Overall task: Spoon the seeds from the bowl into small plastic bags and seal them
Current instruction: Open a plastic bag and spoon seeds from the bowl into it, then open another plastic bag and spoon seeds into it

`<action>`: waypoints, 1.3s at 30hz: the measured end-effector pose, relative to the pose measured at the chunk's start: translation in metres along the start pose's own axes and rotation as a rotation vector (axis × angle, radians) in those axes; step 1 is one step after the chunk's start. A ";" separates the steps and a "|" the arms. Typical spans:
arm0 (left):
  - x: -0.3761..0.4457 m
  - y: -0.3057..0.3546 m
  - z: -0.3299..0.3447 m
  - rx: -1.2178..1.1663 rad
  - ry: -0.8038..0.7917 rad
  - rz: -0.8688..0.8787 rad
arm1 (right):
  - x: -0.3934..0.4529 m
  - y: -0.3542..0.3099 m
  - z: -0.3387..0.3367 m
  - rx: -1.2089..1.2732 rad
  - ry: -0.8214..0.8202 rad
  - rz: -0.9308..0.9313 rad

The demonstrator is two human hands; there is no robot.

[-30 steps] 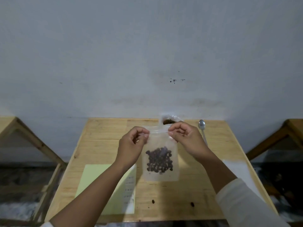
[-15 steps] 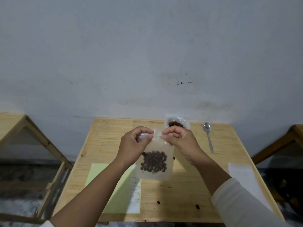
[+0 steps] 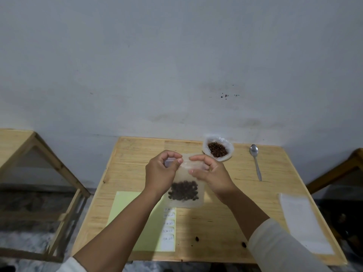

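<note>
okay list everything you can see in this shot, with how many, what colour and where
bag: 1, clear with dark brown seeds, held up over the table's middle
bowl: 1, white with brown seeds, far edge of the table, right of centre
spoon: 1, silver, lying right of the bowl
green sheet: 1, pale green, near left of the table
labels: one white strip with handwriting, at the sheet's right edge
white paper: 1, near right of the table
loose seeds: 2, dark, near edge of the table
table: 1, light wood, centre
wooden frames: 2, light wood, one at each side
wall: grey-white, behind
left hand: pinching the bag's top
right hand: pinching the bag's top
</note>
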State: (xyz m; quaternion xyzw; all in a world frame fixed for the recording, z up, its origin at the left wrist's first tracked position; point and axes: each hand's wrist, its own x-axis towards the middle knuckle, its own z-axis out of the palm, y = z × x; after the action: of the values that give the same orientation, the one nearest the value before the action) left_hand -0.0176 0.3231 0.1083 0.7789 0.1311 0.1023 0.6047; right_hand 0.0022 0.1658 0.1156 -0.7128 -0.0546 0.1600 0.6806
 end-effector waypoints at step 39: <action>-0.063 -0.123 0.059 0.595 -0.372 -0.024 | -0.025 0.157 -0.011 -0.980 0.264 0.070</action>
State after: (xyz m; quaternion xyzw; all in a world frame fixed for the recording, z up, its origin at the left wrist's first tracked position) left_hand -0.0684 0.2768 -0.0259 0.9247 0.0520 -0.0914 0.3659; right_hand -0.0404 0.1373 -0.0351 -0.9639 -0.0127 0.0470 0.2617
